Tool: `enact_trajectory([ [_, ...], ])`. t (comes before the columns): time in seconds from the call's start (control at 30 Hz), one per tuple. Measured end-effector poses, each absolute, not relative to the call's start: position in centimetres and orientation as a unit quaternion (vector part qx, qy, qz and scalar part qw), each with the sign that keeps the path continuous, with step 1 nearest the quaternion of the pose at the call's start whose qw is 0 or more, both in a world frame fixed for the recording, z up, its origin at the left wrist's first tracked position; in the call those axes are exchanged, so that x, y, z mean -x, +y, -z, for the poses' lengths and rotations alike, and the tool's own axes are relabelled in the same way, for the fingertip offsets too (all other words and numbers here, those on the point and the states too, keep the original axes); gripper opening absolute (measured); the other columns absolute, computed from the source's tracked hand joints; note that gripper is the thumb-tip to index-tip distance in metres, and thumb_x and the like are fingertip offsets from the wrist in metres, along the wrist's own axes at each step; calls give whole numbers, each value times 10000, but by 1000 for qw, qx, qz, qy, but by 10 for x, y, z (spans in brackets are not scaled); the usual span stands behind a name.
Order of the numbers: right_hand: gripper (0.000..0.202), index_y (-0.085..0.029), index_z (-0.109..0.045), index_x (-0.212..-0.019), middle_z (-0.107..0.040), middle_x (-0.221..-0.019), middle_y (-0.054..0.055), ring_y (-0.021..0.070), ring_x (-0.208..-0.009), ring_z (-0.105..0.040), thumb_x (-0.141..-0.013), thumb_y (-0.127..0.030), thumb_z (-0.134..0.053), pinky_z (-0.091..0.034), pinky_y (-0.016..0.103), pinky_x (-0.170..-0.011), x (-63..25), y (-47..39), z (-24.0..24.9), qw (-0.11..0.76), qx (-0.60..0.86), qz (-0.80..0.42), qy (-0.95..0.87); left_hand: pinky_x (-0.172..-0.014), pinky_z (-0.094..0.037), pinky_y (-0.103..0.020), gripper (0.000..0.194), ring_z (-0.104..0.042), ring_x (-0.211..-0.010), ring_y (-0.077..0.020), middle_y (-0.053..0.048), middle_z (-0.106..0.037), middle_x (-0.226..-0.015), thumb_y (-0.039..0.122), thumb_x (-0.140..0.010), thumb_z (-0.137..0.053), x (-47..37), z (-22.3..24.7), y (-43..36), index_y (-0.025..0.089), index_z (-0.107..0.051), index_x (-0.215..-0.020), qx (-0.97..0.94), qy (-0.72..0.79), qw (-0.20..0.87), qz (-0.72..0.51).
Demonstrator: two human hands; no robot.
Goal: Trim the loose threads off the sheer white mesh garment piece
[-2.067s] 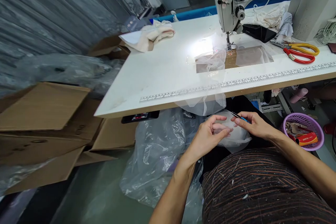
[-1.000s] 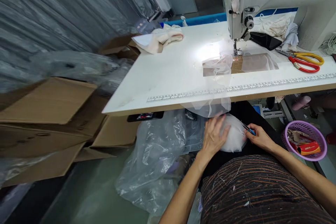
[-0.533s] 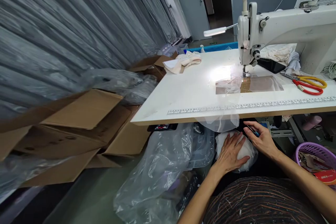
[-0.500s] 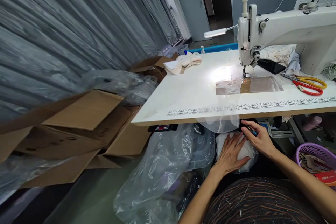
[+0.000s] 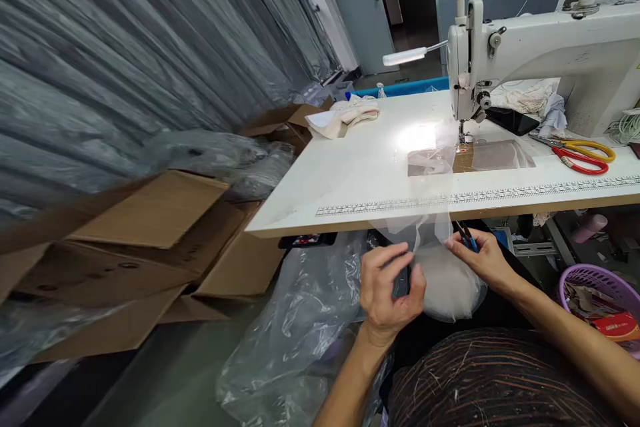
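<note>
My left hand (image 5: 390, 287) is raised with its fingers apart, beside the hanging end of a sheer white fabric (image 5: 400, 228). Whether its fingertips touch the fabric I cannot tell. Blue-handled thread snips (image 5: 469, 239) are in my right hand (image 5: 485, 263), whose thumb and fingertips also pinch the fabric's right edge. From the needle area of the white sewing machine (image 5: 463, 100), this fabric runs over the table's front edge. A folded white fabric bundle (image 5: 447, 287) lies on my lap below both hands.
The white table (image 5: 340, 177) carries scissors (image 5: 580, 153) with red and yellow handles, and cream cloth pieces (image 5: 345, 115). Open cardboard boxes (image 5: 150, 213) and clear plastic bags (image 5: 295, 320) stand left. A purple basket (image 5: 595, 273) is low on the right.
My left hand has lifted off the white bundle and moved left, its fingers now apart. My right hand has shifted slightly left and pinches the sheer fabric's edge, still holding the snips.
</note>
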State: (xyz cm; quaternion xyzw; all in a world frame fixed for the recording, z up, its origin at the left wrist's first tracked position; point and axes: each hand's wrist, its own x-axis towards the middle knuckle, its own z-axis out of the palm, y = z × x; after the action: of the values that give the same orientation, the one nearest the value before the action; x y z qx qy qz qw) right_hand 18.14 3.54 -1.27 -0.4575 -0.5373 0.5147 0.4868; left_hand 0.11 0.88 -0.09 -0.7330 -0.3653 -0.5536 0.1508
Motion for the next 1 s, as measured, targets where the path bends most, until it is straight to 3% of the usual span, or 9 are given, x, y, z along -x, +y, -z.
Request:
enact_trajectory([
  [0.17, 100, -181, -599, -674, -542, -891, 48, 117, -687, -497, -766, -208, -630, -403, 229, -550, -191, 3, 5, 461, 353, -463, -670, -755, -528, -327, 150, -656, -852, -184, -63, -696, -940, 122, -837, -616, -1, -12, 18, 191, -657, -964, 715, -378, 16, 588],
  [0.3, 111, -183, -548, -667, -580, -904, 49, 119, -712, -525, -733, -100, -582, -426, 236, -601, -196, -13, 2, 429, 296, -461, -718, -711, -518, -297, 97, -673, -755, -167, -41, -732, -830, 170, -876, -589, -6, 2, 18, 193, -682, -861, 734, -360, -118, 564],
  [0.53, 142, -196, -471, -649, -563, -758, 16, 124, -674, -488, -707, -75, -516, -400, 250, -612, -199, -14, 6, 406, 274, -471, -734, -793, -518, -352, 479, -697, -870, -259, -105, -771, -934, 567, -847, -556, -14, 20, 14, 160, -736, -1024, 672, -397, -488, 391],
  [0.63, 124, -196, -468, -654, -496, -683, -13, 106, -603, -422, -727, -107, -514, -345, 237, -553, -203, -14, 9, 385, 299, -484, -727, -760, -515, -322, 448, -688, -820, -239, -101, -770, -916, 553, -789, -640, -14, 21, 13, 152, -757, -950, 642, -398, -558, 343],
  [0.77, 128, -198, -479, -704, -430, -635, -41, 99, -566, -372, -802, -250, -544, -317, 234, -534, -209, -11, 11, 333, 368, -509, -703, -679, -496, -276, 313, -638, -695, -183, -67, -746, -755, 450, -765, -699, -16, 16, 11, 146, -763, -797, 628, -446, -538, 344],
  [0.9, 462, -185, -535, -775, -458, -668, -17, 117, -596, -392, -954, -556, -326, -330, 248, -553, -212, -4, 17, 319, 447, -522, -653, -556, -447, -239, 323, -536, -545, -126, -46, -712, -667, 451, -768, -691, -17, 12, 9, 144, -779, -817, 614, -459, -543, 342],
  [1.0, 638, -178, -547, -744, -367, -597, -37, 113, -553, -336, -930, -703, -236, -280, 250, -519, -210, 0, 24, 294, 472, -523, -646, -536, -432, -229, 344, -521, -543, -118, -65, -733, -724, 464, -784, -673, -16, 11, 7, 145, -790, -837, 604, -456, -560, 337],
])
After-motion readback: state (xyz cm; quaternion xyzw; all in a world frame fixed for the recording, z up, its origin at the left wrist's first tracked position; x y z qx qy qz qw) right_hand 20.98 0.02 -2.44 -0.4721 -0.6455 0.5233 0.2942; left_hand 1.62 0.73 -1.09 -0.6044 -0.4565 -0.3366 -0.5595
